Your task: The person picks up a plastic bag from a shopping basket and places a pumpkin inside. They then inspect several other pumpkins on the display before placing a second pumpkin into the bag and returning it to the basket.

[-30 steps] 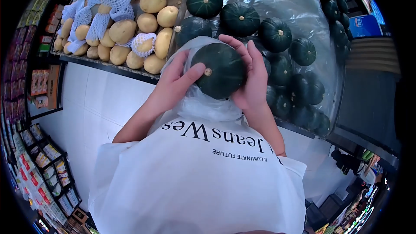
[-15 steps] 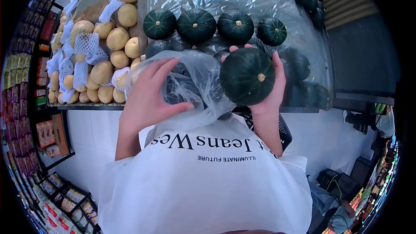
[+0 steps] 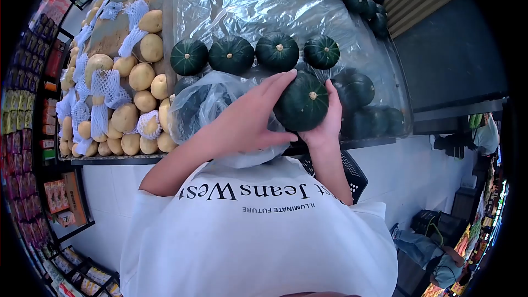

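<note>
A dark green kabocha squash (image 3: 302,104) with a pale stem stub is held up near the front edge of the stand. My right hand (image 3: 325,124) cups it from below and the right, fingers wrapped round it. From the left, my left hand (image 3: 247,115) curves against the squash, its fingertips at the upper edge and its thumb low down. A clear plastic bag (image 3: 192,96) lies crumpled under my left hand and forearm, which partly hide it. Behind the hands, several more kabocha squashes (image 3: 231,55) sit in a row on clear plastic sheeting (image 3: 236,5).
Potatoes (image 3: 141,77), some in white foam netting (image 3: 104,85), fill the left side of the stand. Other squashes lie under the sheeting at right and at the far right corner. A black basket (image 3: 352,170) is below. Packaged goods line the left; people are at right.
My left hand has moved right, away from the plastic bag and onto the squash. My right hand still holds the squash, and the view has shifted slightly.
</note>
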Available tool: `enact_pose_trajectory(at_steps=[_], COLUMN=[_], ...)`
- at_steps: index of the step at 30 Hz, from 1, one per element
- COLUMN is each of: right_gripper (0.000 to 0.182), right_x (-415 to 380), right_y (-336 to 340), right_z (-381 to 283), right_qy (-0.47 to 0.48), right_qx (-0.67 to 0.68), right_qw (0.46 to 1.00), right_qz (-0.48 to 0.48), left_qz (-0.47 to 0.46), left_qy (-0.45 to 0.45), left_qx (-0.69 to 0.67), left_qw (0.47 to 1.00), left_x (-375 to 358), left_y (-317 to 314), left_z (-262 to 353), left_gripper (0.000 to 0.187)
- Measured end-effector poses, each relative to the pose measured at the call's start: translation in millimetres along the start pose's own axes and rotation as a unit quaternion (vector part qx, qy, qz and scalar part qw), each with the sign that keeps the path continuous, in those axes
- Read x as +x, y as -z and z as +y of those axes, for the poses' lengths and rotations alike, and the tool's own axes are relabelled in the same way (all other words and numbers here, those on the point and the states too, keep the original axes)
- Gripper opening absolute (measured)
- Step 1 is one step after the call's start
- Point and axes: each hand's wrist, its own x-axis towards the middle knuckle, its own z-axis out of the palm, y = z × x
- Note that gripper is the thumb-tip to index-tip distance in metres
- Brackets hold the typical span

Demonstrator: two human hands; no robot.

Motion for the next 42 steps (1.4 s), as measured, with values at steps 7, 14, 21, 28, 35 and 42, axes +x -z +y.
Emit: enact_pose_trajectory(at_steps=[7,14,21,28,35,42], right_gripper=[0.051,0.053,0.062,0.059,0.051,0.046], right_x=[44.7,60.3,62.7,70.0,81.9,124.1], right_y=[24.5,24.6,20.4,14.5,-21.6,-51.7], right_z=[-6.1,-6.2,-8.6,-14.7,-39.7,-76.0], right_qy=[0.077,0.043,0.053,0.101,0.146,0.109], right_qx=[-0.110,-0.127,-0.127,-0.191,-0.302,-0.302], right_qw=[0.990,0.990,0.989,0.976,0.942,0.947], right_qz=[0.040,0.045,0.048,0.029,0.004,-0.020], left_qz=[-0.071,-0.063,-0.018,0.030,0.128,0.272], left_qy=[0.054,0.065,0.035,0.053,-0.011,-0.007], left_qx=[0.058,0.024,-0.024,-0.040,-0.045,-0.056], left_qw=[0.994,0.996,0.999,0.997,0.991,0.961], left_x=[44.6,57.1,42.9,47.3,67.6,108.7], left_y=[-4.9,0.1,-2.8,-14.9,-20.0,-17.4], left_z=[-44.3,-64.2,-71.2,-76.3,-82.7,-71.1], left_gripper=[0.100,0.096,0.101,0.103,0.104,0.102])
